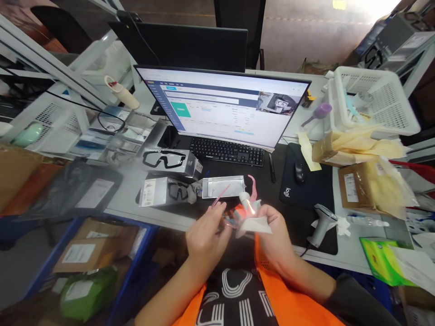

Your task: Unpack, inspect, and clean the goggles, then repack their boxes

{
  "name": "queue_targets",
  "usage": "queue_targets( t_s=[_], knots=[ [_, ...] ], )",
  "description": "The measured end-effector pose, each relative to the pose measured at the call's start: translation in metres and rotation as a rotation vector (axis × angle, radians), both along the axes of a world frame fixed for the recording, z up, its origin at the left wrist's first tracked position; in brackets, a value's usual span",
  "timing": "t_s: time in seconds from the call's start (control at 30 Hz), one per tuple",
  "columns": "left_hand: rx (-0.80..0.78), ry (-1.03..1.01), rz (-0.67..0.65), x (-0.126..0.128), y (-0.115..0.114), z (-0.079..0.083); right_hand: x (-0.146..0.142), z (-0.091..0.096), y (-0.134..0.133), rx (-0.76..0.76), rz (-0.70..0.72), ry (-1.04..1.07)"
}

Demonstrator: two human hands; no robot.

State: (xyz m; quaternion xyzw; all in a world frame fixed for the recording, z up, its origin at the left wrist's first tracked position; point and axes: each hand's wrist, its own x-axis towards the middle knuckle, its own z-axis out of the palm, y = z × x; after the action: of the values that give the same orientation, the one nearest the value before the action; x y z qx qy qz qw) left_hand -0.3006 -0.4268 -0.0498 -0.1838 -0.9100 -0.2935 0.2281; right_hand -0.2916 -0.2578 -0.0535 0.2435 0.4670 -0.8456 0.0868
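Note:
My left hand point(206, 233) is closed in a pinch on one pink arm of a pair of pink sunglasses point(238, 208) held just above the desk's near edge. My right hand point(272, 235) is closed round a white cloth point(253, 222) pressed against the glasses' lens; the other pink arm sticks up behind it. Just beyond the hands lies an open silver box point(222, 186), and left of that two grey boxes printed with goggles point(170, 162).
A monitor point(224, 106) and black keyboard point(227, 151) stand behind. A mouse point(299, 172) sits on a black pad, a barcode scanner point(321, 222) at right. White basket point(404, 113), yellow bags and a parcel at right; blue crate point(136, 262) with parcels lower left.

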Motion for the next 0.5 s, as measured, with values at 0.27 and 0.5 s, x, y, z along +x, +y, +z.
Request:
queue_targets(
  t_s=[0.27, 0.5],
  knots=[
    [-0.023, 0.01, -0.016, -0.004, 0.003, 0.003, -0.023, 0.005, 0.013, -0.101, -0.008, -0.04],
    [0.037, -0.023, -0.002, -0.001, 0.002, -0.004, -0.007, 0.002, 0.001, -0.012, -0.027, -0.016]
  ],
)
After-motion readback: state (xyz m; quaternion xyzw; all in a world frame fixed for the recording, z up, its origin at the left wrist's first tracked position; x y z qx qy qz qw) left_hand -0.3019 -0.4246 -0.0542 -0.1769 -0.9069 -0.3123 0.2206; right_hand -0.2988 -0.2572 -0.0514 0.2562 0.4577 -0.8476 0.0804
